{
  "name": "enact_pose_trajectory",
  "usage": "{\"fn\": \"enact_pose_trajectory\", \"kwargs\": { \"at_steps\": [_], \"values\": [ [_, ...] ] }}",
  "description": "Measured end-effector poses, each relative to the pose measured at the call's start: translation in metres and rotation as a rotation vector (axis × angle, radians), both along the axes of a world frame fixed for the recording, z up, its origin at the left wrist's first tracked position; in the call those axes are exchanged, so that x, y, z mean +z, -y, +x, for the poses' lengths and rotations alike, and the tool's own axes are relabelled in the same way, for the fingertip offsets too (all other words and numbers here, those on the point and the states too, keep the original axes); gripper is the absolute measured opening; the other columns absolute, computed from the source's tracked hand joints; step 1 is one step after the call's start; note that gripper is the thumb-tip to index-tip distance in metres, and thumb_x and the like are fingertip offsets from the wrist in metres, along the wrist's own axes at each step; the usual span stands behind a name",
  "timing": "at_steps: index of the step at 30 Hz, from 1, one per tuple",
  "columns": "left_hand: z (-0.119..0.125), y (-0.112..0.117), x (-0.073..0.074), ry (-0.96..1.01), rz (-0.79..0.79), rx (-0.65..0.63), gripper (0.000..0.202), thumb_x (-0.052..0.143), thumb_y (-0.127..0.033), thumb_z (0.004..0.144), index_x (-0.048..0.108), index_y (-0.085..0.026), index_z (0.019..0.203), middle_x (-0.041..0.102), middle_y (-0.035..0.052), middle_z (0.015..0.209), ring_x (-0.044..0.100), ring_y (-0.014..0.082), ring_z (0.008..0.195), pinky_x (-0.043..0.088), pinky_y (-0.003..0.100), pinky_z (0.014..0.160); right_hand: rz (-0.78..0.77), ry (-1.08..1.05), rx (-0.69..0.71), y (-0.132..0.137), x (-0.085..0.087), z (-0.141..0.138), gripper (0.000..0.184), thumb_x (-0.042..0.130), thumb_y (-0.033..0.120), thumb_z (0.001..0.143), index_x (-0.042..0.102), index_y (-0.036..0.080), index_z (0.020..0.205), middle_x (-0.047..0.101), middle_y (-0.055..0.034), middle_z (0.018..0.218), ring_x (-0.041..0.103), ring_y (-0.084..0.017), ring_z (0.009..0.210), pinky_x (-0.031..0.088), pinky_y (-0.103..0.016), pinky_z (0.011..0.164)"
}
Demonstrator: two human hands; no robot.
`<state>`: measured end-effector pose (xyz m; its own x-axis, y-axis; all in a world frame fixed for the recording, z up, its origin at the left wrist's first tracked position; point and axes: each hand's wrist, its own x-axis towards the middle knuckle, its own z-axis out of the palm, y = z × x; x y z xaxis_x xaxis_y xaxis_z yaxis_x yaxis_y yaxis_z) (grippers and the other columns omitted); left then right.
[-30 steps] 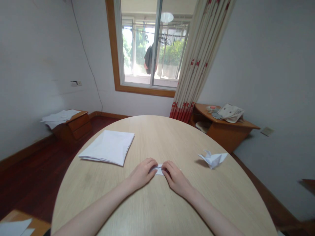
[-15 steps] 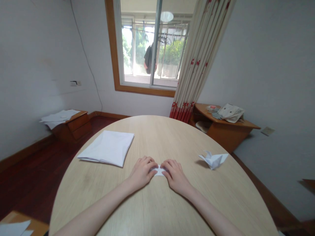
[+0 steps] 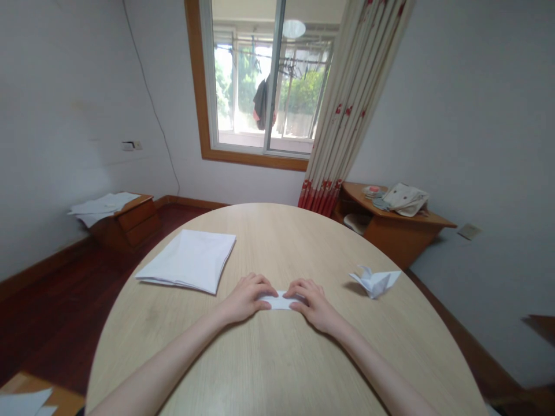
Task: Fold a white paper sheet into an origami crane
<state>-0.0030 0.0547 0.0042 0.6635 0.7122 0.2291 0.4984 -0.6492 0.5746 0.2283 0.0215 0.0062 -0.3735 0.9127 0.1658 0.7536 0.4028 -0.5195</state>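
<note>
A small folded paper (image 3: 280, 301) lies flat on the worktop (image 3: 277, 364), its long axis running left to right across the person's front. The left hand (image 3: 246, 297) covers its left end and the right hand (image 3: 314, 301) its right end. Both are equally near, and the bare middle of the strip shows between them. Both sets of fingers are bent, tips down on the paper; whether a thumb is tucked under an edge to pinch it cannot be told. Left of the folded paper and farther back lies a stack of white sheets (image 3: 188, 260) — to its right, well apart, sits a paper bird (image 3: 375, 282).
</note>
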Motion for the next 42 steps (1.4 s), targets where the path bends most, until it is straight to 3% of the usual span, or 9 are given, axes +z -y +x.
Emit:
{"fn": "enact_pose_trajectory", "kwargs": {
  "at_steps": [9,15,21,31,42],
  "values": [
    [-0.005,-0.002,-0.004,0.099,-0.005,-0.088,0.026,0.069,-0.023,0.083,0.068,-0.025,0.108,0.063,0.0041,0.104,0.054,0.0204,0.102,0.040,0.033,0.092,0.065,-0.002,0.057,-0.003,-0.009,0.009,0.020,0.058,0.019,0.086,0.069,0.028,0.101,0.063,-0.0041,0.108,0.053,-0.023,0.106,0.034,-0.043,0.093],
    [-0.004,0.004,-0.002,0.032,0.130,-0.107,0.025,0.061,-0.021,0.089,0.068,-0.029,0.112,0.065,0.0025,0.112,0.055,0.0189,0.102,0.043,0.033,0.091,0.216,-0.025,0.147,0.003,-0.007,0.004,0.025,0.051,0.017,0.089,0.066,0.024,0.107,0.065,-0.0073,0.104,0.056,-0.023,0.101,0.041,-0.043,0.089],
    [0.000,0.010,0.003,-0.041,0.246,-0.127,0.025,0.053,-0.023,0.094,0.067,-0.027,0.114,0.069,0.0019,0.113,0.058,0.0198,0.096,0.046,0.033,0.085,0.247,-0.115,0.248,0.007,-0.008,-0.002,0.034,0.042,0.010,0.090,0.068,0.023,0.107,0.067,-0.0077,0.106,0.059,-0.020,0.100,0.050,-0.038,0.086],
    [0.000,0.012,-0.001,-0.066,0.337,-0.118,0.019,0.055,-0.028,0.092,0.069,-0.022,0.105,0.072,0.0037,0.104,0.064,0.0206,0.095,0.044,0.034,0.086,0.292,-0.002,0.283,0.014,0.002,-0.003,0.020,0.052,0.020,0.090,0.069,0.021,0.100,0.067,-0.0076,0.102,0.059,-0.021,0.097,0.051,-0.036,0.083],
    [0.003,0.015,0.003,-0.041,0.328,-0.110,0.023,0.049,-0.029,0.095,0.071,-0.021,0.098,0.071,0.0042,0.100,0.062,0.0190,0.090,0.046,0.032,0.082,0.315,0.041,0.305,0.015,0.004,-0.003,0.022,0.048,0.020,0.092,0.069,0.021,0.096,0.067,-0.0080,0.098,0.059,-0.021,0.092,0.050,-0.036,0.079]
  ]
}}
